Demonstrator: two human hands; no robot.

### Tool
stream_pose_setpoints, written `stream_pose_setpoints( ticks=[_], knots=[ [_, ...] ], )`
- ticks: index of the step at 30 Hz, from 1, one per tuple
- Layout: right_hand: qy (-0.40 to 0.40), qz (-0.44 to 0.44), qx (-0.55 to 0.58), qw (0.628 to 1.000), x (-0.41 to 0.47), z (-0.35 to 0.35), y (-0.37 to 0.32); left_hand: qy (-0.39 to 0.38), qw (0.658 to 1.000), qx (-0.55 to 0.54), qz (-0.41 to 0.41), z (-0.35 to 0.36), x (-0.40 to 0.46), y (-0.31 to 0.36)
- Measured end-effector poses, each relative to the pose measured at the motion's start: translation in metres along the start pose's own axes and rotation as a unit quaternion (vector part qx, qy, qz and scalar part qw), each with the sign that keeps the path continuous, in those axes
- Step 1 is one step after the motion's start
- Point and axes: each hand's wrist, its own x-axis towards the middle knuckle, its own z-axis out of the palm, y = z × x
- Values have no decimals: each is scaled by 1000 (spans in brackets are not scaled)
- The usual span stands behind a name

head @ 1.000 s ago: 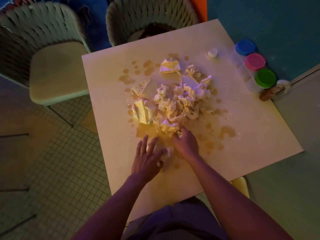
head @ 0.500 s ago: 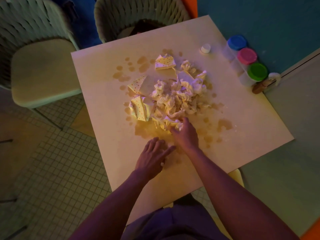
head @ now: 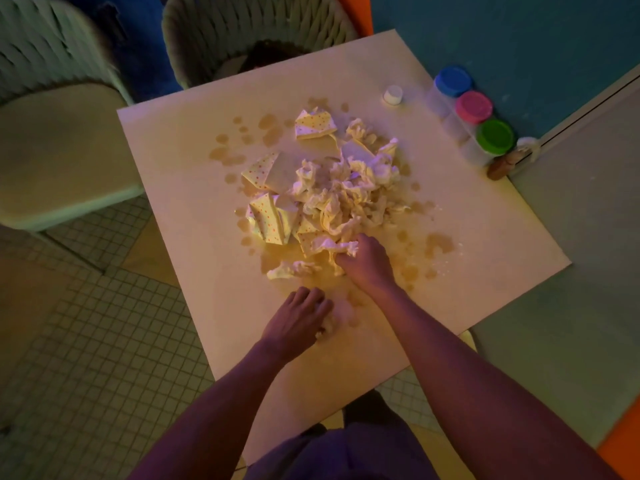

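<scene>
A heap of crumpled wet paper napkins [head: 346,195] lies in the middle of a square pale table [head: 180,174], with folded dotted napkins [head: 268,218] at its left side. Brownish liquid spots [head: 438,244] are spread over the tabletop. My right hand [head: 367,263] grips a crumpled napkin piece [head: 334,245] at the heap's near edge. A small wad [head: 289,270] lies just left of it. My left hand [head: 299,318] is closer to me, fingers curled over a pale napkin scrap [head: 337,315] on the table.
Three clear jars with blue [head: 453,81], pink [head: 473,107] and green [head: 494,136] lids stand along the table's far right edge, with a white cap [head: 393,95] nearby. Two woven chairs [head: 55,140] stand at the far and left sides. The floor is tiled.
My right hand moved forward to the heap's edge and closed on a napkin piece. My left hand's fingers went from spread flat to curled. A small wad now lies uncovered beside my right hand.
</scene>
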Motion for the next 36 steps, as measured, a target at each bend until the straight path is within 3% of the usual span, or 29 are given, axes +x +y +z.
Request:
stream_pose_setpoints(
  ticks=[3, 7, 13, 20, 23, 26, 36],
  knots=[
    [1, 24, 50, 998, -4, -4, 1, 16, 998, -54, -4, -1, 0, 0],
    [10, 82, 142, 986, -14, -15, 4, 50, 991, -102, -74, -15, 4, -5],
    [52, 86, 204, 974, -27, -19, 13, 41, 975, -54, -210, -34, 16, -28],
    [60, 64, 174, 981, -32, -24, 23, -40, 969, 20, -244, -35, 13, -26],
    [14, 89, 141, 986, -27, -25, 32, -47, 966, 9, -252, -34, 11, -20],
    [-39, 93, 83, 991, -25, -19, 33, -20, 964, -2, -267, -40, 9, -13],
    [-33, 52, -49, 997, -24, -5, 26, 59, 945, -17, -322, -74, 14, 25]
  ],
)
